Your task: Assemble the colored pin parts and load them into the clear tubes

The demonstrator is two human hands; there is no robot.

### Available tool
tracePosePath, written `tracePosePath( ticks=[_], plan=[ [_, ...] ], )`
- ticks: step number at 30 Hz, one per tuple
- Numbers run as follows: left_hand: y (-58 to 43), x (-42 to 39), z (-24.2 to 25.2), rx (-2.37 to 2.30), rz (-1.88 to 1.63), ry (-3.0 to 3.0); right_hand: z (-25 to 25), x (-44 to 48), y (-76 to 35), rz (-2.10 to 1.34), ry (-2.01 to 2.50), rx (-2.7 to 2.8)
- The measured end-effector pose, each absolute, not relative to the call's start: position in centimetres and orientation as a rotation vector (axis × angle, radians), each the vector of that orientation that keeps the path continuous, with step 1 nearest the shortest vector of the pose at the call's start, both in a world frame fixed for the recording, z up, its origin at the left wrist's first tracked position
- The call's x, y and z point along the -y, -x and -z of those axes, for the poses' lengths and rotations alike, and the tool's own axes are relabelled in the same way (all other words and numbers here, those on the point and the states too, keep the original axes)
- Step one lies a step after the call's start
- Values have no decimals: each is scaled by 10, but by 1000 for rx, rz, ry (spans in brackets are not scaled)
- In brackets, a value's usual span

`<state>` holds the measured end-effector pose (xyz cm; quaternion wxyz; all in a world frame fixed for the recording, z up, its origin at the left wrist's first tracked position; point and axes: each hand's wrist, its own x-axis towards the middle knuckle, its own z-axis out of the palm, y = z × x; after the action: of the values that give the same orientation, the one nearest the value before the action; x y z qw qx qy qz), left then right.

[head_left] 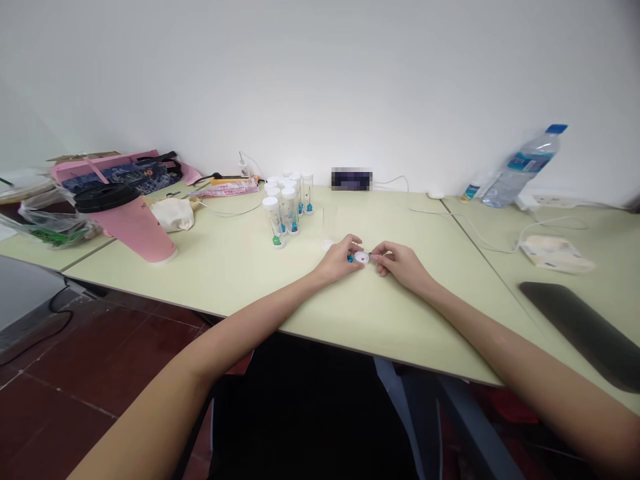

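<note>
My left hand (336,263) is closed on a small white round cap (362,257), held just above the table with its face towards me. A little blue piece (350,259) shows between the cap and the fingers. From the other side, my right hand (400,264) pinches a thin dark piece (370,253) at the cap's edge; it is too small to name. Behind my left hand stands a clear tube (329,219), and a white disc (327,245) lies at its foot. Further left, several white-capped clear tubes (289,210) stand grouped, with blue or green pieces inside.
On the left are a pink tumbler (137,227), a white cloth pouch (174,213) and a bagged drink (45,213). A phone-like dark device (352,180) leans against the wall. A water bottle (523,167), cables and a black pad (580,327) are on the right.
</note>
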<state>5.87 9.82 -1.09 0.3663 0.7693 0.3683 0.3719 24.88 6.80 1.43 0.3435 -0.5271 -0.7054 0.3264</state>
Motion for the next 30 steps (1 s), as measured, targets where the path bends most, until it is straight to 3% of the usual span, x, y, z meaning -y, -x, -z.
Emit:
tracePosePath(
  ticks=[13,19,30],
  plan=[
    [-25,-104,11,-896,-937,-1925,-14,-62,-243,-1328,1176,1525],
    [-30,-103,8,-918,-945,-1923,-16,-58,-239,-1278,1192,1514],
    [-30,-98,2,-719,-959,-1401,-11,-58,-234,-1133,1138,1536]
  ],
)
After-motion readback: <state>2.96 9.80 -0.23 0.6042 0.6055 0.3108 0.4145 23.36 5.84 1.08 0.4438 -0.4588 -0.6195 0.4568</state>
